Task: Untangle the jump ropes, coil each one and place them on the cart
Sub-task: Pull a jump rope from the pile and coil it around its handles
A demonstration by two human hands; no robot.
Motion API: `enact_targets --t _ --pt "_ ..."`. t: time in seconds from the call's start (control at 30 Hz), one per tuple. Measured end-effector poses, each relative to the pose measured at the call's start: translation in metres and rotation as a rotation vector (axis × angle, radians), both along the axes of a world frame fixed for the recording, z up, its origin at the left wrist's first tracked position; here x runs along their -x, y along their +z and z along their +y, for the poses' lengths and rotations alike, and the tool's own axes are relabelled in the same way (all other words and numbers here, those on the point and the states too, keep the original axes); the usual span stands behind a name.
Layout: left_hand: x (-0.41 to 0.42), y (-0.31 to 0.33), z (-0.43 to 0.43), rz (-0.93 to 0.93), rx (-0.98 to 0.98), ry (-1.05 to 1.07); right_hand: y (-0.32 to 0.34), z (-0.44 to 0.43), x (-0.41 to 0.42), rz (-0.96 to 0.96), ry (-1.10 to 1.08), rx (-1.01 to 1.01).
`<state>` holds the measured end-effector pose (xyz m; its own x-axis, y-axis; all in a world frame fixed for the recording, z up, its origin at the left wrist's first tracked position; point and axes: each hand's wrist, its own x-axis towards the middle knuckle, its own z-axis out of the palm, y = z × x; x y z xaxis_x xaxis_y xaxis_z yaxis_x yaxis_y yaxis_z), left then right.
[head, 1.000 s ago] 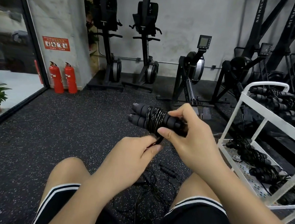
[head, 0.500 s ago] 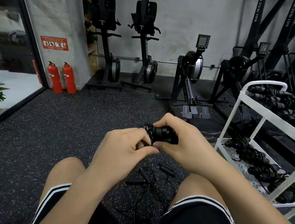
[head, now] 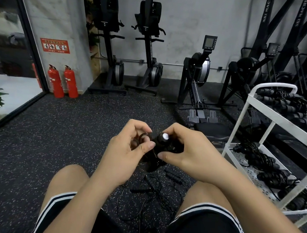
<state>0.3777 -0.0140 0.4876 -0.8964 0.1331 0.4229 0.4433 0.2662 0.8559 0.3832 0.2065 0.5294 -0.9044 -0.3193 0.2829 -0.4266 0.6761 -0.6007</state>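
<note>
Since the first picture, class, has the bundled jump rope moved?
Yes. The bundled jump rope has dropped lower and nearer the person, away from the rowing machine, now end-on between both hands.

Interior of a gym. Speckled black rubber flooring [head: 69, 145] covers the room. Two upright ski-type trainers [head: 108, 34] stand against the concrete back wall, with rowing machines [head: 199, 79] beside them, one with a small monitor [head: 210, 41]. More tall frames lettered "SKI MACHINE" [head: 293, 27] line the right side. A white cart [head: 274, 126] holds coiled jump ropes [head: 284, 104]. Two red fire extinguishers [head: 63, 81] stand under a red safety sign [head: 54, 45], near a glass wall [head: 8, 42].
</note>
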Motion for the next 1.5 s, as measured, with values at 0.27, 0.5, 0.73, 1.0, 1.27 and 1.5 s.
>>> enact_targets --t 0.27,0.5,0.73,1.0,1.27,1.5 --pt "0.001 0.001 -0.008 0.025 0.013 -0.081 -0.001 0.005 0.0 -0.07 0.04 -0.007" --pt "-0.009 0.004 -0.005 0.279 0.151 -0.058 0.009 0.002 0.002 -0.155 0.119 -0.244" --pt "0.003 0.004 -0.003 0.047 -0.007 -0.112 0.009 0.001 -0.002 -0.057 0.23 -0.286" --pt "0.008 0.014 -0.017 -0.203 -0.09 -0.25 0.007 -0.002 -0.014 -0.024 0.169 -0.084" --pt "0.01 0.019 -0.022 -0.387 -0.157 -0.265 0.0 0.0 -0.015 -0.019 0.156 0.013" --pt "0.006 0.015 -0.014 -0.336 -0.169 -0.224 -0.005 0.005 -0.009 -0.149 0.176 0.312"
